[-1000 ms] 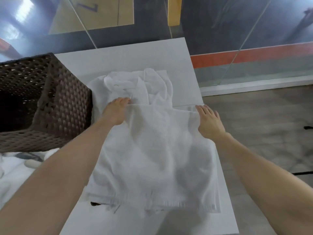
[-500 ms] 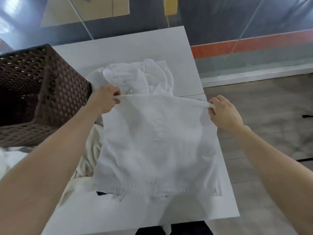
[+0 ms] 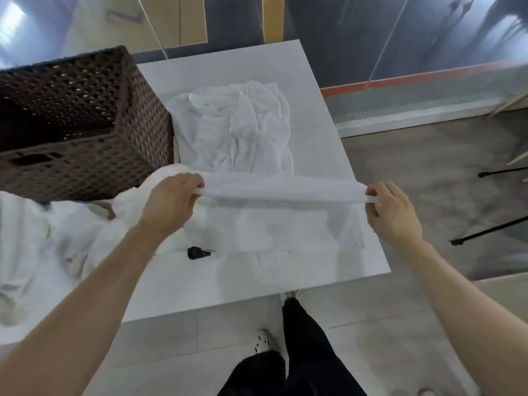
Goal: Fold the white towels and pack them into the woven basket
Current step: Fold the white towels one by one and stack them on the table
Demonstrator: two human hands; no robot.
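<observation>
Our left hand (image 3: 171, 204) and right hand (image 3: 394, 212) each pinch one end of a white towel (image 3: 285, 187), its top edge pulled taut between them above the middle of the table (image 3: 257, 61) while the rest drapes onto it. Loose towels (image 3: 28, 238) lie heaped at the left edge. We see the woven basket (image 3: 85, 155) at the far left corner and a crumpled towel (image 3: 237, 124) just beside it.
</observation>
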